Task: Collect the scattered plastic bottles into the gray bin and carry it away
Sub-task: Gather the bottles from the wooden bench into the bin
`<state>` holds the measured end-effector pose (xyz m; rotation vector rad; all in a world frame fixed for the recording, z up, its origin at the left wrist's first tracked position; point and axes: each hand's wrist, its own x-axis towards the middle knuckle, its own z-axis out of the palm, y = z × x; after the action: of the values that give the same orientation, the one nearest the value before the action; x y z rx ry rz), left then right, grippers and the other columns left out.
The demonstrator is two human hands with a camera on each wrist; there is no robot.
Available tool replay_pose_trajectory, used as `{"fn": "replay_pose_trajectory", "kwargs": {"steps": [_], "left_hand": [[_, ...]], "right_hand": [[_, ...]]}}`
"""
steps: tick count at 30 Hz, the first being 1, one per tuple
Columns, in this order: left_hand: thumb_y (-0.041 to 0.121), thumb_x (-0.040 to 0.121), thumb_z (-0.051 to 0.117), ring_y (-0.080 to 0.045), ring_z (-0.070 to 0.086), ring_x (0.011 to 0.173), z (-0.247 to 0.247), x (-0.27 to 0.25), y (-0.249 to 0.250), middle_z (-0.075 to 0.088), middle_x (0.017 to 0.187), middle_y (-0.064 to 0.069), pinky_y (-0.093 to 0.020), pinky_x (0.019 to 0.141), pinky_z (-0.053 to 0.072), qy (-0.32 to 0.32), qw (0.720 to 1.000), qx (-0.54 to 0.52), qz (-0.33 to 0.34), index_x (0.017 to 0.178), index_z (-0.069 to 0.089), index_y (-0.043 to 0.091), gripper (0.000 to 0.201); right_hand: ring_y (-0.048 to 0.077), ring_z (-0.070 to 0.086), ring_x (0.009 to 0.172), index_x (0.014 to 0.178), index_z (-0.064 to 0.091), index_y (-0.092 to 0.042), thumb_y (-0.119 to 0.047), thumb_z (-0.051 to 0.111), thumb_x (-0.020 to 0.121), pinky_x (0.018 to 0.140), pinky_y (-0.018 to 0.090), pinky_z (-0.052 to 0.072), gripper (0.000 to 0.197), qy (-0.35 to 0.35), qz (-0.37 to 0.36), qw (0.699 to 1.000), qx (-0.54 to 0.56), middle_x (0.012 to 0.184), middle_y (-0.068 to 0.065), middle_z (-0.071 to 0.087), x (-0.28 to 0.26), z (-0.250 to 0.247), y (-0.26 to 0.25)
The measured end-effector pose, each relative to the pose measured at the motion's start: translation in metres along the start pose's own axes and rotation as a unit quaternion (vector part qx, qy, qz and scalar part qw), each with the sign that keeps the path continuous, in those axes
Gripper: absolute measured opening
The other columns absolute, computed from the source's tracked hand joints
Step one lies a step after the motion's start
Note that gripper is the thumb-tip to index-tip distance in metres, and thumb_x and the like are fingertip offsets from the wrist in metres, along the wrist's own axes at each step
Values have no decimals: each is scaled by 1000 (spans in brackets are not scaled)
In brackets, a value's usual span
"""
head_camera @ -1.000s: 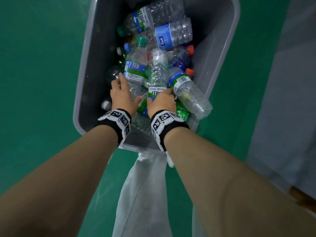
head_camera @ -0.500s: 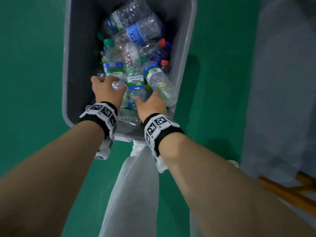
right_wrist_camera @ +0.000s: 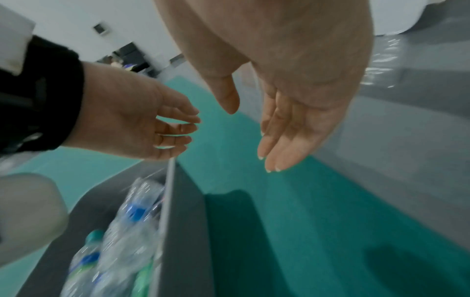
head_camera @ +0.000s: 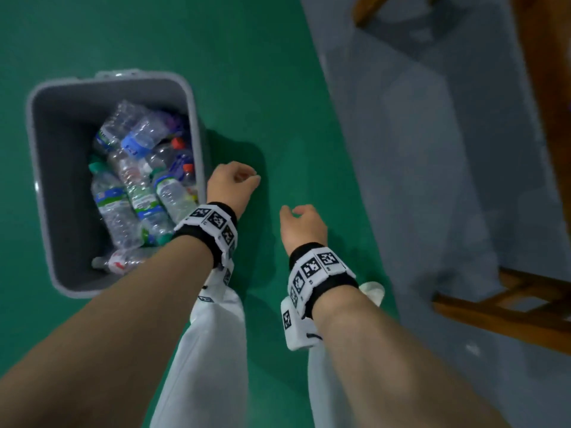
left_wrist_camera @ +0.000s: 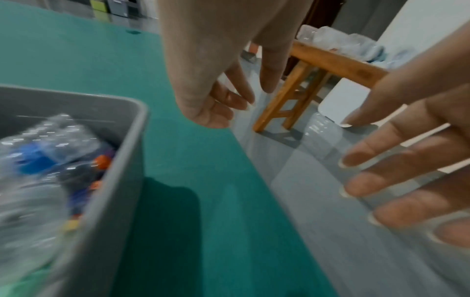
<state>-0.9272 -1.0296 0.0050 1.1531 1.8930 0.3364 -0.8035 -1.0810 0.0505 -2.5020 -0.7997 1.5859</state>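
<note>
Both hands are now withdrawn from the bin [head_camera: 43, 193], left of frame, holding the bottles [head_camera: 136, 186].
Left hand [head_camera: 230, 185] and right hand [head_camera: 304, 225] hang loosely open, empty; carrying appears next, so the rim must be gripped.

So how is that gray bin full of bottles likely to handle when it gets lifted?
Probably light for its size: the bottles in the gray bin look empty and crushed. The walls look rigid, so it should hold shape. The loose bottles may shift if it tilts. Neither the left hand nor the right hand holds it.
</note>
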Motion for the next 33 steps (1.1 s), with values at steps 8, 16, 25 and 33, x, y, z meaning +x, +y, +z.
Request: {"fn": "replay_pose_trajectory", "kwargs": {"steps": [8,16,25,33], "left_hand": [[22,87,64,-13,56,84,140,-55,148,62,89,0,-23,77,43,-124,989,11,82,98,69,11,15],[22,86,64,-15,58,88,274,-124,272,63,102,-6,-20,81,42,-164,972,-29,167,91,68,14,10],[20,83,68,-13,48,99,377,-156,374,30,112,0,-12,93,42,-137,949,-61,277,100,69,9,20],[36,76,70,-27,25,128,420,-151,406,21,136,-15,-24,112,20,-66,934,61,345,126,56,17,56]], "right_hand": [[18,46,76,128,56,-15,-35,45,98,60,24,32,38,118,75,980,138,118,6,64,26,-195,74],[14,54,80,128,55,-13,-31,52,96,70,25,38,37,227,109,914,317,105,-2,65,43,-332,156],[18,55,117,145,30,-18,-39,77,78,93,30,48,85,358,79,806,465,133,3,51,82,-432,217],[16,43,134,148,23,-26,-39,90,56,109,43,41,115,412,-13,783,467,145,1,40,117,-483,226]]}}
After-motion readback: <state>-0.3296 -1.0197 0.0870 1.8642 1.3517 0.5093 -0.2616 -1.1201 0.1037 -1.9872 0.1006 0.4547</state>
